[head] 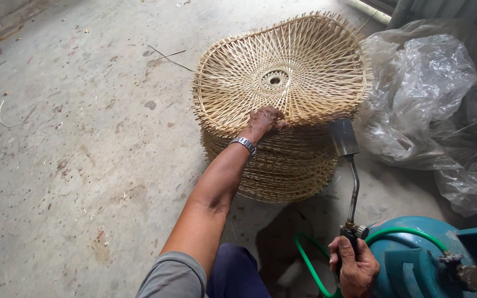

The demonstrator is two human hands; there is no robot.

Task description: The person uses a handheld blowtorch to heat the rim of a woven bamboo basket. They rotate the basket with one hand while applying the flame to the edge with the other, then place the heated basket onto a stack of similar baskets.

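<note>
Craft workshop, concrete floor (73,165), stacked woven baskets (280,110)

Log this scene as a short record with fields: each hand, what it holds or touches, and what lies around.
left hand: grips the near edge of the top woven tray, lifted at a tilt
stack: more woven trays piled beneath
right hand: closed around the handle of a gas torch, nozzle toward the stack
hose: green, runs from the torch
gas cylinder: teal, beside the right hand
plastic bag: clear, crumpled, right of the stack
floor: stained concrete
</note>
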